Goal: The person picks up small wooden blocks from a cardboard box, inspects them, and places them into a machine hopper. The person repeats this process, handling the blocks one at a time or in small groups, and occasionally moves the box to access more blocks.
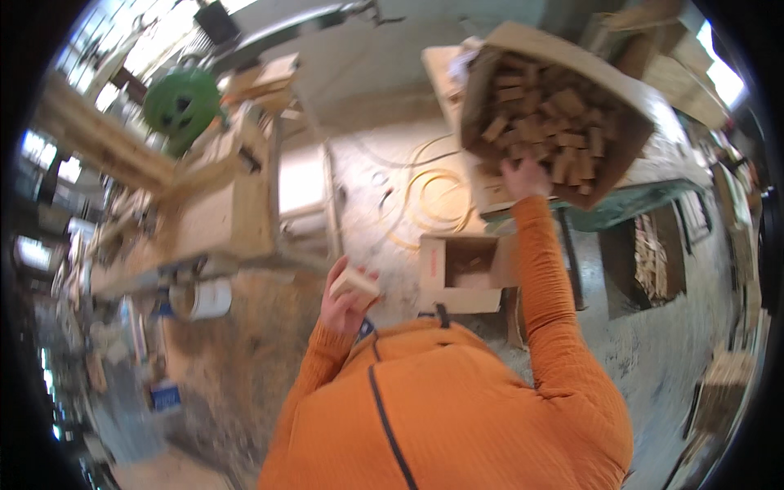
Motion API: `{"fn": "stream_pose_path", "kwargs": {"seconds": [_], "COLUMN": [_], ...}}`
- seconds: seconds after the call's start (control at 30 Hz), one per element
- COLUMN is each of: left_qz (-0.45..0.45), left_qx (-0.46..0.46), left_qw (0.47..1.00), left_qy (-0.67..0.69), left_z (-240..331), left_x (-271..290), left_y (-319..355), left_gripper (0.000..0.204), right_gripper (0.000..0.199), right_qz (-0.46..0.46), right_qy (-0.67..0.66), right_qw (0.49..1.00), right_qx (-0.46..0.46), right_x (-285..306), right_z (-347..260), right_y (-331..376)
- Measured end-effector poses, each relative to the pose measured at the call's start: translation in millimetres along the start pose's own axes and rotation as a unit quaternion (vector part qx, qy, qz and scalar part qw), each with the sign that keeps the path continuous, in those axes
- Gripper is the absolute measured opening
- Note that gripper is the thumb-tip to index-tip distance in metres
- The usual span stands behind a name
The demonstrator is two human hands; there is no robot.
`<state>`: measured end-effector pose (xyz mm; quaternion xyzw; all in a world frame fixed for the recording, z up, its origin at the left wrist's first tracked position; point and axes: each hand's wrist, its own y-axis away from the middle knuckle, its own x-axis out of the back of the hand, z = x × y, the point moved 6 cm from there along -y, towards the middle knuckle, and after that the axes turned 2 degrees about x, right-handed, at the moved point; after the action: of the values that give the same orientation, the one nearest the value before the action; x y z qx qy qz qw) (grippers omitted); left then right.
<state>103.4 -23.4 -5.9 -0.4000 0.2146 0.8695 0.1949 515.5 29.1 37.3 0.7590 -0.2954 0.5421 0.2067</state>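
Observation:
In front of my body, my left hand (345,304) is closed around a pale wooden block (357,282). My right arm stretches forward to a large tilted cardboard box (604,77) that holds many small wooden blocks (563,122). At the box's near lower edge, my right hand (527,178) touches or nearly touches the nearest blocks. Its fingers are blurred and partly hidden, so I cannot see whether one is gripped. Below that hand, on the floor side, stands a smaller cardboard box (434,265) with open flaps; a few wooden pieces seem to lie inside.
The large box rests on a table with a greenish edge (604,214). Another box of wood pieces (652,257) stands lower right. At left are a wooden workbench (196,216), a green round machine part (181,102) and a white bucket (211,299). A yellow hose (441,192) coils on the floor.

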Motion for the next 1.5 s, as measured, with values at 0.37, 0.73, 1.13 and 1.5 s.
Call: {"fn": "stream_pose_path", "kwargs": {"seconds": [0.37, 0.73, 1.13, 1.5], "left_qz": [-0.102, -0.015, -0.012, 0.069], "left_qx": [-0.024, 0.077, 0.104, 0.142], "left_qw": [0.994, 0.991, 0.993, 0.987], "left_qy": [-0.011, -0.106, -0.049, -0.003], "left_z": [18.1, -13.1, -29.0, -29.6], "left_x": [-16.4, 8.2, 29.5, 33.3], "left_y": [-10.2, 3.4, 7.5, 5.3], "left_gripper": [0.050, 0.043, 0.036, 0.042], "right_gripper": [0.062, 0.062, 0.034, 0.021], "right_qz": [0.054, 0.060, 0.000, 0.071], "right_qy": [-0.009, 0.031, -0.307, -0.424], "right_qw": [0.998, 0.995, 0.948, 0.860], "right_qx": [-0.027, -0.066, -0.082, 0.274], "right_x": [-9.5, -7.2, -6.1, 7.9], "right_z": [14.7, 5.4, 40.7, -28.9], "right_y": [-1.2, -9.3, -26.1, 97.1]}}
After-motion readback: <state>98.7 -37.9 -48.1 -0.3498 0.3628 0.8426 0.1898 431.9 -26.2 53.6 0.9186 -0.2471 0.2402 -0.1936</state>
